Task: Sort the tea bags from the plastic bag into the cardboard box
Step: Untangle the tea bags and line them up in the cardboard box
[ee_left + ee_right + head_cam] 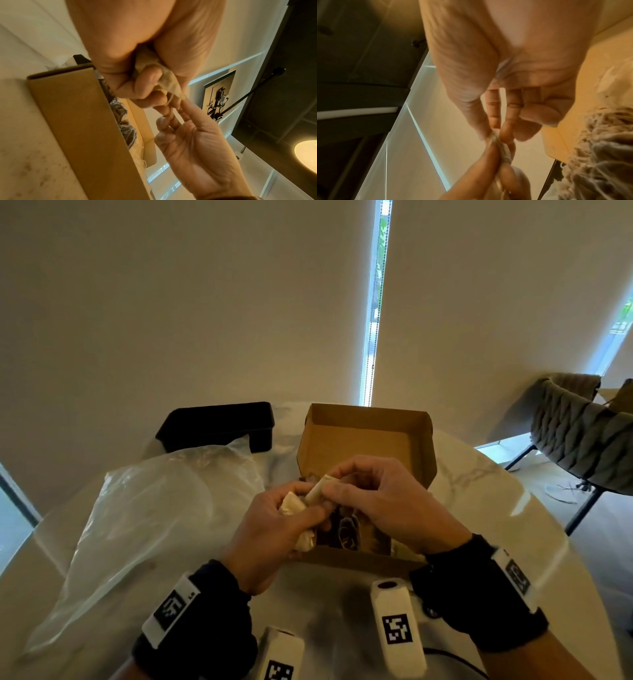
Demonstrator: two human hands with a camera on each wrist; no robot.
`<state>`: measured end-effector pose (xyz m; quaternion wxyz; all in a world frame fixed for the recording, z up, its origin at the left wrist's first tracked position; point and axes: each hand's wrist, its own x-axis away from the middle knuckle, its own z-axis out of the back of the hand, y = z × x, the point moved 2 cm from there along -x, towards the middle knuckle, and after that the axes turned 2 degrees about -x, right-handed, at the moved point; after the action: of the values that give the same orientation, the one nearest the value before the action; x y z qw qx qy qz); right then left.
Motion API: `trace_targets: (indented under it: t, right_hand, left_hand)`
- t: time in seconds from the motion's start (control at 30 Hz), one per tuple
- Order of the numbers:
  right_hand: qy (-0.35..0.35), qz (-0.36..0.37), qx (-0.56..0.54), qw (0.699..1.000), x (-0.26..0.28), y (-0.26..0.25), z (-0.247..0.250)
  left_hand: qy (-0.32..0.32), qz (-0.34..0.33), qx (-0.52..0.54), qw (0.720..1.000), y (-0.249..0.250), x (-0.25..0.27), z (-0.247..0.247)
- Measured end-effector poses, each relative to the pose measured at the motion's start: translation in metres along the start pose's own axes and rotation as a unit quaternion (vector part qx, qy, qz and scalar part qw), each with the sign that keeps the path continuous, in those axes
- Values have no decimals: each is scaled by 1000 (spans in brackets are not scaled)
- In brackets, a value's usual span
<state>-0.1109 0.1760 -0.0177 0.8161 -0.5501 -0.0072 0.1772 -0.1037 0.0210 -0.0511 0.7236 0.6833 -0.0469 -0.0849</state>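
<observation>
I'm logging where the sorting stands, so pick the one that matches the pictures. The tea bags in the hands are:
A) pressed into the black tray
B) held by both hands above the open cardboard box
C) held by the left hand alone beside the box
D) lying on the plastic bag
B: the left hand grips the pale tea bags while the right hand pinches one of them, both over the open cardboard box.

A pale marble table point(486, 494) carries the cardboard box point(363, 440), plastic bag point(144, 525) and black tray point(219, 422).
</observation>
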Motion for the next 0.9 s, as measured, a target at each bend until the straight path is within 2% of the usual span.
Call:
trace_targets:
  t: [0.1,0.23,0.33,0.43,0.53,0.67,0.77,0.83,0.9]
  right_hand:
    - [55,11,-19,998,1,2,2]
    - [131,-10,-156,979,2,5,15]
    - [164,-7,-242,956,3,4,19]
    - [179,1,-282,943,3,3,19]
    - [152,18,-282,947,5,0,8]
    - [91,39,-173,980,7,-7,-16]
    - [31,34,-117,992,8,-11,-19]
    - [-35,21,-70,997,12,-14,-13]
    - [-58,14,-29,998,13,-18,-6]
  left_hand:
    - [-11,4,1,1000,1,1,2]
    - [3,9,41,999,12,0,17]
    - [29,8,80,996,16,-3,33]
    - [36,19,97,994,16,-3,38]
    - [13,7,70,997,16,3,26]
    - [25,-21,86,996,18,7,13]
    - [42,-33,101,993,22,6,17]
    - [47,-46,65,996,24,6,20]
    - [43,-59,8,997,25,7,21]
